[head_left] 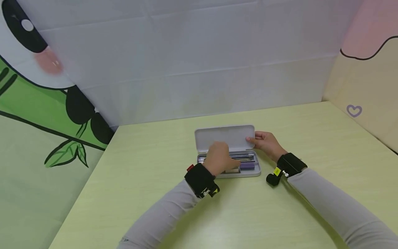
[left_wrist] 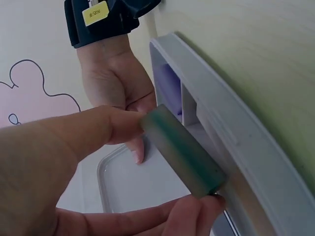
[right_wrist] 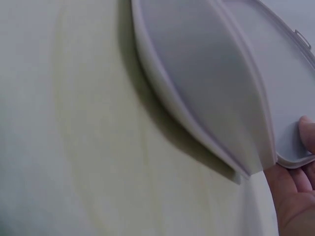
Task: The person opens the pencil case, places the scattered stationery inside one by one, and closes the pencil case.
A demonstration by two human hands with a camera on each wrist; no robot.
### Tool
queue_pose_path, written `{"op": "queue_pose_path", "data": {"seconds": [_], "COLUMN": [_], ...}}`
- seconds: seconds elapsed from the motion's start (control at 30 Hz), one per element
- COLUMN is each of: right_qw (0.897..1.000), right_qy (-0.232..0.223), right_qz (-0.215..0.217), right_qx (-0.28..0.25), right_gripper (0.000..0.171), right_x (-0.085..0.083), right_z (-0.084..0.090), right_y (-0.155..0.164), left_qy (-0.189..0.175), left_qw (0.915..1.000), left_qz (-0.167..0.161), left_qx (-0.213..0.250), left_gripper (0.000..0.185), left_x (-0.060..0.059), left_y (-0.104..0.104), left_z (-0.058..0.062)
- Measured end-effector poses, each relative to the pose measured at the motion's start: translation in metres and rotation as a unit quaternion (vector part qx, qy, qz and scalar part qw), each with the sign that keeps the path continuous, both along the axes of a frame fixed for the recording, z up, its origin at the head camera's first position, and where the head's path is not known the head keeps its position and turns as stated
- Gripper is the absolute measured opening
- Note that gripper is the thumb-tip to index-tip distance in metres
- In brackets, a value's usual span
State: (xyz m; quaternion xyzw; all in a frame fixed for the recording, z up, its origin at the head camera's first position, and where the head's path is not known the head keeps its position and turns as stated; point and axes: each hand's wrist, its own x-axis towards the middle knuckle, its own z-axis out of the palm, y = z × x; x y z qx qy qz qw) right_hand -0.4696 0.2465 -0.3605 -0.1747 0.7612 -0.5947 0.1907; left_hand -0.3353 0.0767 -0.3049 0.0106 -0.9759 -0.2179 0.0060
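Note:
A pale grey pencil case (head_left: 256, 172) lies on the table with its lid (head_left: 225, 136) raised at the back. Over the case, my left hand (head_left: 218, 159) pinches a small green rectangular block (left_wrist: 184, 152) with a darker stripe, between thumb and fingertips. My right hand (head_left: 267, 143) grips the lid by its right edge, the thumb (right_wrist: 307, 132) on the inner face and the other fingers behind. Several pencils (head_left: 245, 156) lie in the back part of the case. A purple block (head_left: 247, 166) sits in the front right compartment.
The case stands on a pale wood-look table (head_left: 155, 155). A white backdrop (head_left: 202, 69) rises behind it, and a printed panel (head_left: 370, 93) borders the right side. Each wrist wears a black camera strap.

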Motion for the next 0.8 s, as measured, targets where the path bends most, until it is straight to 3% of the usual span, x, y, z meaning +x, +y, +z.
{"op": "queue_pose_path", "data": {"seconds": [0.17, 0.4, 0.57, 0.8], "right_qw": [1.000, 0.999, 0.999, 0.998], "right_qy": [0.000, -0.003, -0.006, -0.002], "right_qz": [0.013, 0.032, 0.043, 0.055], "right_qx": [-0.008, 0.000, 0.010, 0.012], "right_gripper": [0.054, 0.054, 0.053, 0.055], "right_x": [-0.019, -0.047, -0.059, -0.076], "right_z": [0.002, 0.005, 0.008, 0.010], "right_y": [0.001, 0.003, 0.003, 0.002], "left_qy": [0.005, 0.032, 0.027, 0.027], "left_qw": [0.9993, 0.9982, 0.9983, 0.9975], "left_qz": [0.013, 0.018, 0.024, 0.026], "left_qx": [-0.036, -0.048, -0.045, -0.060], "left_gripper": [0.039, 0.050, 0.052, 0.039], "left_x": [-0.016, -0.037, -0.046, -0.057], "left_y": [0.009, 0.018, 0.021, 0.026], "left_z": [-0.002, -0.002, 0.000, 0.004]}}
